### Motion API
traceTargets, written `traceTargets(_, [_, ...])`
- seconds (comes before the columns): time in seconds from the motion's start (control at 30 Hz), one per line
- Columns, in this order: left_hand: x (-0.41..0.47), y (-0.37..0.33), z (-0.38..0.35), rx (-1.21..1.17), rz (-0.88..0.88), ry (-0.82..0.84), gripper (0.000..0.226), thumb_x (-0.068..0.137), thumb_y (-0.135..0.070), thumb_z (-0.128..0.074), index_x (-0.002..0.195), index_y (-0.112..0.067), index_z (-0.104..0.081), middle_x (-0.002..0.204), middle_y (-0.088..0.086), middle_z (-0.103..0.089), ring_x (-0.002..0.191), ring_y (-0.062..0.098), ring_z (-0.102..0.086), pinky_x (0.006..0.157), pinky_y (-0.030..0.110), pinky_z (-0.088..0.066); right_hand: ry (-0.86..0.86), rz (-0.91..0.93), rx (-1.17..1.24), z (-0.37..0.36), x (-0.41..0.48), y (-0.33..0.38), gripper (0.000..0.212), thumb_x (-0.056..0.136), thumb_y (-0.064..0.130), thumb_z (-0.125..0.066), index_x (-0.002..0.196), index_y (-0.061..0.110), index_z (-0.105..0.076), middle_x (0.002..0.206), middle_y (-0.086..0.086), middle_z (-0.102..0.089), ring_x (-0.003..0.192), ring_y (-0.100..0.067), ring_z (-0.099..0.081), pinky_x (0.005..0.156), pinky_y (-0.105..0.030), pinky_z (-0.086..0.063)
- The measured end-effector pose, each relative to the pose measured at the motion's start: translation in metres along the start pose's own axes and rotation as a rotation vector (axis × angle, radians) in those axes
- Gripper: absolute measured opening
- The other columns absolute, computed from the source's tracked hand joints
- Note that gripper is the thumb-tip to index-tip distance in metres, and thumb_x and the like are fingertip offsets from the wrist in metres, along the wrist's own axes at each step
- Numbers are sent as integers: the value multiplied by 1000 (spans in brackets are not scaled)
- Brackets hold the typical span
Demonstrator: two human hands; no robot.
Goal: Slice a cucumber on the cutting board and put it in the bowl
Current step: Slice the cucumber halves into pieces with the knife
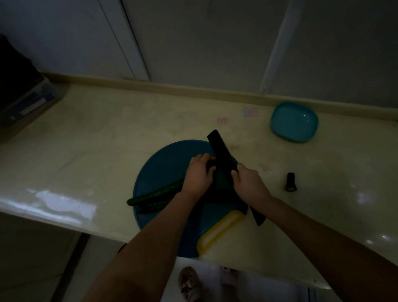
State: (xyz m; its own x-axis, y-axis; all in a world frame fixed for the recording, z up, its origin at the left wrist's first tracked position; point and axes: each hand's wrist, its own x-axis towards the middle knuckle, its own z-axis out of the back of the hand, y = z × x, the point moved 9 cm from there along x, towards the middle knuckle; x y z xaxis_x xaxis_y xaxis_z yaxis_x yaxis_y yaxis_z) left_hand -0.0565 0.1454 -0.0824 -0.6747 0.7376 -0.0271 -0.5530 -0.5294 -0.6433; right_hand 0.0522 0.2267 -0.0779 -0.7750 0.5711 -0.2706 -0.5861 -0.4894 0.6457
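A dark green cucumber [156, 195] lies across a round blue cutting board [162, 168] with a yellow handle [219, 229] at the counter's front edge. My left hand [198, 173] grips the cucumber's right end with curled fingers. My right hand [249, 183] grips the handle of a dark cleaver [220, 150], whose broad blade stands beside my left fingers over the cucumber. The cut itself is hidden in the dim light. A turquoise bowl [293, 122] sits at the back right, with nothing in it.
A short cut cucumber end [290, 182] lies on the cream counter [90, 144] right of the board. A dark box [15, 101] stands at the far left. A raised ledge runs along the back wall. The counter's front edge overhangs the floor.
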Motion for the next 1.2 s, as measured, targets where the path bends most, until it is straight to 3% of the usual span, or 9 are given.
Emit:
traceTargets(0.23, [0,0,0,-3,6,-8,21,91,-12,-55,111,-8,-57,102,11,-56,98,23,-47,75,23,-33,3,3,-28,-1,-2,3,17,99,17,-36,84,9,-41,70,-10,-49,64,-24,-51,55,-30,-36])
traceTargets(0.37, [-1,-1,1,-14,-4,-19,21,90,-11,-56,110,-6,-58,100,12,-58,97,23,-48,71,19,-30,8,4,-34,-3,-1,5,16,99,16,-36,85,9,-41,61,1,-40,61,-23,-49,51,-29,-35])
traceTargets(0.57, [0,0,1,-24,8,-35,22,90,-10,-56,111,-5,-59,100,13,-59,98,23,-48,72,18,-30,19,1,-40,-5,3,8,17,99,15,-35,84,9,-41,61,2,-38,51,-11,-38,46,-29,-29])
traceTargets(0.83, [1,2,0,-18,2,-26,25,91,-11,-56,115,-5,-58,102,15,-53,99,24,-46,74,16,-28,29,-8,-43,-17,11,14,22,98,11,-34,98,-3,-51,78,-17,-57,59,-18,-45,44,-23,-26])
traceTargets(0.97, [1,3,-1,-2,-3,-22,25,91,-13,-55,116,-8,-57,104,14,-54,99,24,-46,76,19,-31,10,2,-79,-14,5,9,19,98,12,-35,95,1,-50,61,3,-40,50,-8,-36,43,-20,-21])
traceTargets(1.2, [-1,1,1,-19,-3,-38,23,90,-12,-56,112,-6,-58,102,13,-53,99,24,-46,75,20,-32,-14,-26,-14,-8,-6,3,18,98,14,-36,82,7,-42,64,-2,-43,57,-20,-45,53,-28,-33])
